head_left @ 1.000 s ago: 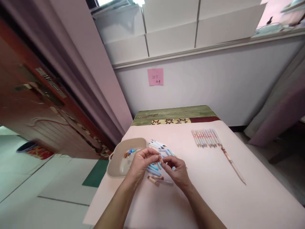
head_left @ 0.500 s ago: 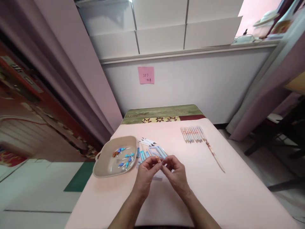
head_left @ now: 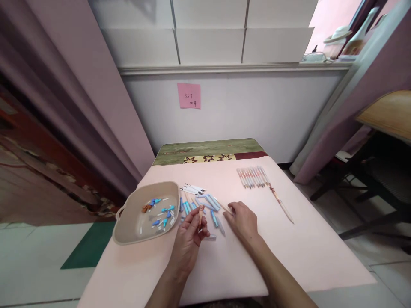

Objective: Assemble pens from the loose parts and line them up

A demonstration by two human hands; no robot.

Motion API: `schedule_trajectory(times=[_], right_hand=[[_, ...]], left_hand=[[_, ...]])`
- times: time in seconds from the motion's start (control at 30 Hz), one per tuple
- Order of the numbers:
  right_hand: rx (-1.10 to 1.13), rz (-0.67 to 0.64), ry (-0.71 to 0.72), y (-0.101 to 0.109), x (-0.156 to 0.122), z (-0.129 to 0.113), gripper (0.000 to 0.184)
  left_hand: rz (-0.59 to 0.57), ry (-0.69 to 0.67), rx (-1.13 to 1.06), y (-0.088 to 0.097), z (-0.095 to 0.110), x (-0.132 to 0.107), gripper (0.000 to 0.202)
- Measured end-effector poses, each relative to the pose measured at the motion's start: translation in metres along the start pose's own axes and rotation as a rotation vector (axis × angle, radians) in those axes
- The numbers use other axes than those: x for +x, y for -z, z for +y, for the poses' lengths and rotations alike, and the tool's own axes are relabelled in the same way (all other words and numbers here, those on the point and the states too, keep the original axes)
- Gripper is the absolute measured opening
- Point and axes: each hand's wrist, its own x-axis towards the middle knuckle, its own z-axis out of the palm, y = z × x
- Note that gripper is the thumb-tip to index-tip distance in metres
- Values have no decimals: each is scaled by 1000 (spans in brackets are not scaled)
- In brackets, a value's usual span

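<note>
My left hand (head_left: 189,239) pinches a short tan pen part (head_left: 201,214) upright, a small brown figure at its top. To its right, my right hand (head_left: 243,220) has its fingers closed on the near end of a slim beige pen barrel (head_left: 223,206), which lies slanting on the table. Between the hands lie a blue pen barrel (head_left: 214,219) and a clear tapered piece (head_left: 221,226). A clear cap (head_left: 210,237) rests just right of my left fingers. More blue barrels (head_left: 187,208) are spread beyond my left hand.
A beige basin (head_left: 128,233) at the left holds small blue, turquoise and brown parts with white pieces. White refills (head_left: 193,189) with dark tips lie behind the barrels. A row of pens (head_left: 252,177) stands at the right, beside one single pen (head_left: 281,203).
My hands have come apart. The left keeps the tan part, while the right has moved right and onto the beige barrel. The camera view has shifted slightly.
</note>
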Motion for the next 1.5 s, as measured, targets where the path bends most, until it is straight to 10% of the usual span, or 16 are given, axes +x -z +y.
schedule_trajectory(times=[0.17, 0.5, 0.9, 1.5], right_hand=[[54, 79, -30, 0, -2, -5, 15], [486, 106, 181, 71, -55, -24, 17], [397, 90, 286, 75, -64, -35, 13], [371, 302, 415, 65, -84, -46, 11]], left_hand=[[52, 109, -161, 13, -10, 2, 25], [37, 225, -313, 25, -12, 4, 21], [-63, 103, -143, 28, -4, 0, 19], [112, 74, -200, -6, -5, -16, 34]])
